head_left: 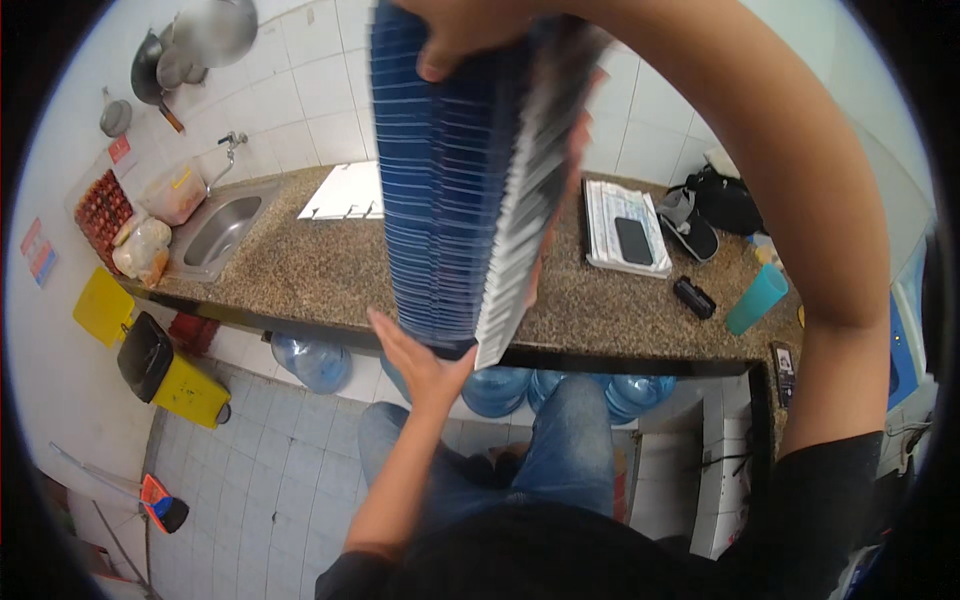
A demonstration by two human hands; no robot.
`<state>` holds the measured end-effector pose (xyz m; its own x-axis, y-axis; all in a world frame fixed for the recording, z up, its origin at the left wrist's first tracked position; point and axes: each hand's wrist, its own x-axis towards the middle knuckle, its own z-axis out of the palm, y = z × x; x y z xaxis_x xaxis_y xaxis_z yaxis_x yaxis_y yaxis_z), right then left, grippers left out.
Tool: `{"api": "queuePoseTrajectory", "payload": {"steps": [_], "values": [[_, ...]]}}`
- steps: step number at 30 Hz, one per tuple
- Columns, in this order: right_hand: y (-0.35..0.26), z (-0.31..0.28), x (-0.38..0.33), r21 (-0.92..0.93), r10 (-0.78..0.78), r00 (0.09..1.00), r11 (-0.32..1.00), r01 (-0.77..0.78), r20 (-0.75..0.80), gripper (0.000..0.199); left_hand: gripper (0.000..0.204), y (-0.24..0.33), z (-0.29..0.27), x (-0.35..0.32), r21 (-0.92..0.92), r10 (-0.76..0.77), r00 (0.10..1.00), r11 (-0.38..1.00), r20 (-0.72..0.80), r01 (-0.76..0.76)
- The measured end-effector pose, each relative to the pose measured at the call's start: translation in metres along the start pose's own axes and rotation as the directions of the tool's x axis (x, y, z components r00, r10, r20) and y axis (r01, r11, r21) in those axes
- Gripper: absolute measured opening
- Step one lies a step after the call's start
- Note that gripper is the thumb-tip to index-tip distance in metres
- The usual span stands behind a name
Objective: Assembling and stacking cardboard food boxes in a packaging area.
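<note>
Upright over the counter stands a tall stack of thin blue pieces with white edges (440, 200), blurred along its right side. I cannot make out what the pieces are. My left hand (425, 372) cups the stack's lower end, its thumb stretched up along the left side and its other fingers hidden. From the right, my right arm arches over, and my right hand (475, 30) grips the upper part. Its thumb presses on the blue face; the top is cut off by the picture's edge. A pinkish strip shows along the far right side, too blurred to identify.
The speckled counter (300, 262) carries white sheets (345, 192), papers under a phone (633, 240), a cap (690, 228), a small black case (694, 297) and a teal cup (757, 298). A sink (222, 232) lies left. Below are water jugs (312, 362) and a yellow bin (185, 385).
</note>
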<state>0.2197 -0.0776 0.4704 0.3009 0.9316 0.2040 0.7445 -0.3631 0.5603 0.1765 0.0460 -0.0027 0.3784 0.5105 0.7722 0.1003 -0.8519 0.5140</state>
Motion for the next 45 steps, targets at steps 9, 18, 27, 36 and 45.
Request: {"api": "queuePoseTrajectory", "payload": {"steps": [9, 18, 27, 36, 45], "values": [[-0.044, 0.103, 0.016, 0.019, -0.146, 0.405, 0.927, 0.374, -0.903, 0.041, 0.149, -0.041, 0.027, 0.050, -0.467, 0.046, 0.995, 0.884, 0.085, -0.001], [-0.133, 0.314, -0.080, 0.572, 0.288, 0.580, 0.720, 0.393, -0.762, 0.032, 0.073, -0.100, 0.014, 0.085, -0.316, 0.417, 0.779, 0.902, 0.468, -0.293], [-0.178, 0.317, -0.082, 0.674, 0.427, 0.706, 0.732, 0.097, -0.566, 0.050, 0.065, -0.089, 0.002, 0.089, -0.280, 0.224, 0.730, 0.959, 0.646, -0.046], [-0.190, 0.315, -0.079, 0.595, 0.439, 0.741, 0.801, -0.066, -0.508, 0.057, 0.067, -0.074, -0.007, 0.092, -0.449, 0.222, 0.799, 0.891, 0.559, 0.067], [-0.223, 0.338, -0.112, 0.625, 0.488, 0.642, 0.780, -0.016, -0.592, 0.052, 0.061, -0.139, 0.029, 0.060, -0.602, 0.050, 0.840, 0.721, 0.540, 0.344]]}}
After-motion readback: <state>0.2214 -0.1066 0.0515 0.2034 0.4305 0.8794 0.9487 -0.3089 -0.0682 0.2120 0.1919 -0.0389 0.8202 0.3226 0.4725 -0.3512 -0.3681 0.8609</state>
